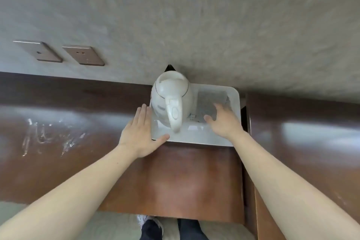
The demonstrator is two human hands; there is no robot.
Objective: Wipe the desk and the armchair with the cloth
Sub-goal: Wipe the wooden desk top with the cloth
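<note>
While both flat, spread hands, left hand (140, 132) and right hand (224, 121), touch the glossy white tray (234, 99), a rounded kettle (171, 99) sits at ten o'clock.

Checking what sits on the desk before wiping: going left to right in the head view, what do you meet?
White smears → left hand → kettle → grey cloth in the tray, with the right hand above it.

right hand (224, 121) fingers (219, 107) hiding part of grey cloth (209, 103), forearms cut off below
</note>
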